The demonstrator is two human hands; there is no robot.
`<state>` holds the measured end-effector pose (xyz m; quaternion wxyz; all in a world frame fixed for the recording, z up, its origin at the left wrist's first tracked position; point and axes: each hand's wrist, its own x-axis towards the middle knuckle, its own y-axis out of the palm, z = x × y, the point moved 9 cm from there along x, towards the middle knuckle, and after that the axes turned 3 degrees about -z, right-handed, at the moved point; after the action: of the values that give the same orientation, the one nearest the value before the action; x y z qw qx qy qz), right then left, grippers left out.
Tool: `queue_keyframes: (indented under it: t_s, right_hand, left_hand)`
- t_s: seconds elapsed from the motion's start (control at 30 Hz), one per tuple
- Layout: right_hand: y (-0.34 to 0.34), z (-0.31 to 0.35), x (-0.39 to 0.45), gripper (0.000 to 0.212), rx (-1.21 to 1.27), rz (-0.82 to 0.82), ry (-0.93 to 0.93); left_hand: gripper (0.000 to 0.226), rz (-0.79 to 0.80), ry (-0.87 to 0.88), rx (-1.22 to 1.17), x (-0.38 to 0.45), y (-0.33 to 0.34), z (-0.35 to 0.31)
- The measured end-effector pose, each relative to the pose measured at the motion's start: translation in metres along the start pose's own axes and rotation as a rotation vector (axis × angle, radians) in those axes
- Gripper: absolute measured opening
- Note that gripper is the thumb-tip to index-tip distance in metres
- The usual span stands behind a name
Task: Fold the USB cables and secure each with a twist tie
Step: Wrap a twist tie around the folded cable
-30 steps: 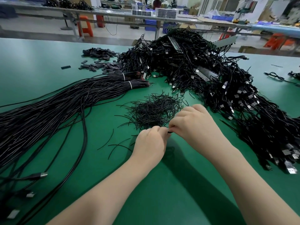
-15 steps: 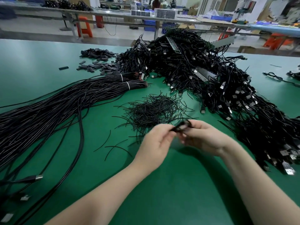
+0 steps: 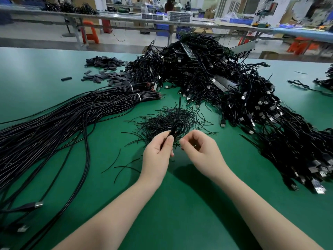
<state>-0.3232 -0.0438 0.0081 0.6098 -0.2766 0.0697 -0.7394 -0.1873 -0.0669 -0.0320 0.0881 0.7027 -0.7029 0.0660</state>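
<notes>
My left hand grips a folded black USB cable just above the green table. The cable's loop stands out above my fingers and one thin end points up and away. My right hand is just to the right of it, a small gap apart, with fingers curled and thumb and forefinger tips together. Whether a tie sits between them I cannot tell. Behind both hands lies a loose pile of black twist ties.
Long straight black cables, banded in white at the far end, spread over the left. A big heap of tied USB cables fills the back and right. Small black sleeves lie at the back left. Loose ties lie left of my hands.
My hands have drawn slightly apart. The right hand has let go of the folded cable, which now stays in the left hand with its loop and one end sticking up.
</notes>
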Motion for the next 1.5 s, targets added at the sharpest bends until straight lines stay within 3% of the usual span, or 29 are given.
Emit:
queue_keyframes:
  t_s: [0.17, 0.43, 0.57, 0.77, 0.87, 1.13, 1.4, 1.5]
  right_hand:
    - [0.009, -0.01, -0.005, 0.015, 0.199, 0.001, 0.133]
    - [0.012, -0.029, -0.009, 0.004, 0.574, 0.0, 0.383]
    - [0.004, -0.019, -0.003, 0.005, 0.503, 0.017, 0.296]
    - [-0.005, -0.015, 0.003, 0.007, 0.411, 0.069, 0.262]
    - [-0.007, -0.013, 0.004, 0.008, 0.376, 0.057, 0.238]
    - [-0.014, 0.011, 0.007, 0.014, 0.018, 0.05, 0.02]
    - [-0.02, 0.055, 0.003, 0.009, -0.353, 0.078, -0.38]
    - [-0.013, 0.073, -0.006, 0.006, -0.527, 0.106, -0.583]
  left_hand:
    - [0.035, 0.014, -0.048, -0.068, 0.0, 0.002, 0.001]
    - [0.019, 0.063, -0.091, -0.112, -0.004, 0.009, 0.003]
    - [0.036, 0.046, -0.001, -0.025, -0.008, 0.006, -0.013]
    - [0.014, 0.0, 0.152, 0.227, -0.008, 0.002, -0.026]
    - [0.031, -0.007, 0.182, 0.309, -0.008, 0.002, -0.027]
    - [0.032, -0.006, 0.134, 0.309, -0.005, -0.003, -0.034]
    - [0.045, 0.131, -0.111, 0.074, 0.001, 0.006, -0.027]
    - [0.044, 0.137, -0.289, -0.008, 0.0, 0.007, -0.018]
